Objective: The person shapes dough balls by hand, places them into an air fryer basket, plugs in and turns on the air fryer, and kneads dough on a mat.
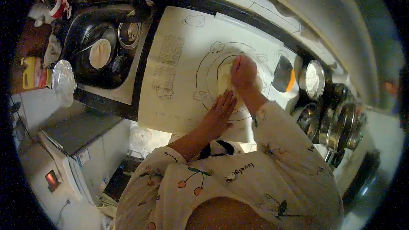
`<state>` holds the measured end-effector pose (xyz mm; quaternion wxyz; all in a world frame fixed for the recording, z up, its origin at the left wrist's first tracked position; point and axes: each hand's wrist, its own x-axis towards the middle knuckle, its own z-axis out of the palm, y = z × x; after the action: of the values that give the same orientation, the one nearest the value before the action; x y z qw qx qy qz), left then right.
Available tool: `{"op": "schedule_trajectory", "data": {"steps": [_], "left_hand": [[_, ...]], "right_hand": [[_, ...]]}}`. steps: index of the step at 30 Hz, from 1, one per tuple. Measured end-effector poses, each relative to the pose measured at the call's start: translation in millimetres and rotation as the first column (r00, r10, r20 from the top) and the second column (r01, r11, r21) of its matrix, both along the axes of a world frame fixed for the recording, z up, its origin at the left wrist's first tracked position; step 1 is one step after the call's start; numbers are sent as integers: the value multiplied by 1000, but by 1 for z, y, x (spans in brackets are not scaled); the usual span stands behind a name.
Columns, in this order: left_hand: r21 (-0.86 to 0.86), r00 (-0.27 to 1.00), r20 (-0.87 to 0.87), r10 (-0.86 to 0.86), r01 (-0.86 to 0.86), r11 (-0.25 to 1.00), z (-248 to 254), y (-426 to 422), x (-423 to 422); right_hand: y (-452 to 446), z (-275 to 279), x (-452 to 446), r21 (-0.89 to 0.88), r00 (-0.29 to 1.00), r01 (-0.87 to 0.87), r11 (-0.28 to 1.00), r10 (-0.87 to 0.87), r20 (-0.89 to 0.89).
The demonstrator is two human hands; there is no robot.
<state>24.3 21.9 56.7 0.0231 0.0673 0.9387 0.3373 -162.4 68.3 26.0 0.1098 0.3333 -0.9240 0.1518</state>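
A pale piece of dough (225, 81) lies on a white kneading mat (170, 106) printed with circles and small drawings. My right hand (245, 73) is closed and presses on the dough, its fingers curled at the far side. My left hand (222, 107) rests at the dough's near left edge with fingers stretched out and flat. Much of the dough is hidden under both hands. To the right, a dark scraper with an orange edge (283, 74) lies on the mat.
Right of the mat stand a metal bowl of white powder (314, 79) and several pots (336, 125). On the left is a black sink (83, 25) with dishes, including a pale oval dish (100, 54). A shiny foil-like round thing (63, 83) sits at the sink's left edge.
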Motion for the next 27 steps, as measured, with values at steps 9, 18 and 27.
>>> {"op": "schedule_trajectory", "data": {"steps": [9, 18, 27], "left_hand": [[-23, 994, 83, -69, 71, 997, -7, -2, -2], [0, 999, 6, 49, -49, 999, 6, -8, -3], [-51, 988, 145, -53, 60, 997, -10, -4, 0]], "right_hand": [[27, 59, 46, 255, 954, 40, 966, -113, 279], [-1, -4, 0, 23, 996, 39, 999, -41, 78], [40, 42, 71, 113, 956, 57, 992, -87, 281]]}}
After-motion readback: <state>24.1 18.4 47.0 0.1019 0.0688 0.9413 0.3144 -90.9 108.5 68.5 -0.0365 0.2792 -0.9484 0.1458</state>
